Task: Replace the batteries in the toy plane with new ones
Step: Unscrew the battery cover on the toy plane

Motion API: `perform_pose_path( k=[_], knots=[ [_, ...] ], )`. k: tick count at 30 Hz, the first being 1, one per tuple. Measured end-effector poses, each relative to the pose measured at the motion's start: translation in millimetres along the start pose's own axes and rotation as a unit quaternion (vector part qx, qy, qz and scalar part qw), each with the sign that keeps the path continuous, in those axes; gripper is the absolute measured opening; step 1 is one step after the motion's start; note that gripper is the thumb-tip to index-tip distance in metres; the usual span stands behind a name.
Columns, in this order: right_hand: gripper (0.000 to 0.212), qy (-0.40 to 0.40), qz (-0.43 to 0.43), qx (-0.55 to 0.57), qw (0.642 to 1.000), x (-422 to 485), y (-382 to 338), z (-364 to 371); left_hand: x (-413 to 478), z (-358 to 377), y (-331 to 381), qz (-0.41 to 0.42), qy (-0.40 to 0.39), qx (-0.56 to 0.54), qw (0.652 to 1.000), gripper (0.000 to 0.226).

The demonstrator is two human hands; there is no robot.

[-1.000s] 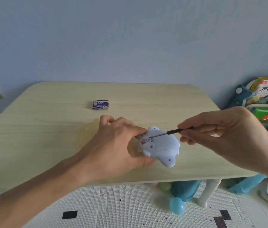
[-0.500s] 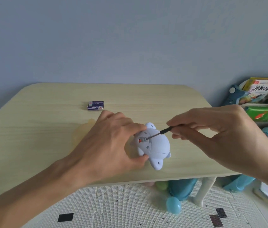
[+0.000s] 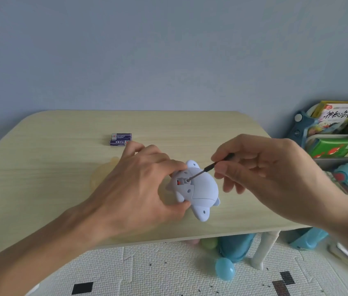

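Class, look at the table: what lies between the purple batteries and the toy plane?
Only the left hand, its fingers gripping the toy plane and reaching back almost to the batteries; the head view shows it.

Toy plane [image 3: 198,189] on table [image 3: 40,167] — batteries [image 3: 120,139] behind.

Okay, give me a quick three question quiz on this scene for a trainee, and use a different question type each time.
1. True or false: the left hand holds the toy plane.
2. Multiple choice: the right hand holds the screwdriver. Where is its tip?
A. On a wing tip
B. In a recess in the plane's body, beside the red part
C. In the air, touching nothing
3. Fill the gap: the purple batteries lie on the ____.

Key: 1 true; 2 B; 3 table.
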State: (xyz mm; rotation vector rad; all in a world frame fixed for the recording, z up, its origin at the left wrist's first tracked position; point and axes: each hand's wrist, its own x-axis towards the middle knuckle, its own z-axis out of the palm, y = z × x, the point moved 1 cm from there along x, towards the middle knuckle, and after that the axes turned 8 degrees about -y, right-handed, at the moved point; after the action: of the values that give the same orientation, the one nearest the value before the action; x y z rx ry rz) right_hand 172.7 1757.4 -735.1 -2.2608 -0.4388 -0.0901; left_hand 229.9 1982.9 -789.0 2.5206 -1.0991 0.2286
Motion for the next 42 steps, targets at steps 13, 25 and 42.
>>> perform_pose_path(
  k=[13, 25, 42],
  knots=[
    [0.007, -0.001, 0.003, -0.076, 0.997, -2.0, 0.3, 2.2, -0.5, -1.5, -0.1, 0.008, -0.002, -0.003, 1.000, 0.049],
    [0.020, 0.006, 0.021, -0.123, 0.992, -2.6, -2.8, 4.2, 0.5, -3.4, 2.1, 0.007, -0.006, 0.001, 1.000, 0.044],
    [0.036, -0.006, 0.055, -0.137, 0.989, -0.6, -10.3, 4.3, 2.2, -3.7, -0.2, 0.001, -0.012, -0.002, 1.000, 0.047]
  ],
)
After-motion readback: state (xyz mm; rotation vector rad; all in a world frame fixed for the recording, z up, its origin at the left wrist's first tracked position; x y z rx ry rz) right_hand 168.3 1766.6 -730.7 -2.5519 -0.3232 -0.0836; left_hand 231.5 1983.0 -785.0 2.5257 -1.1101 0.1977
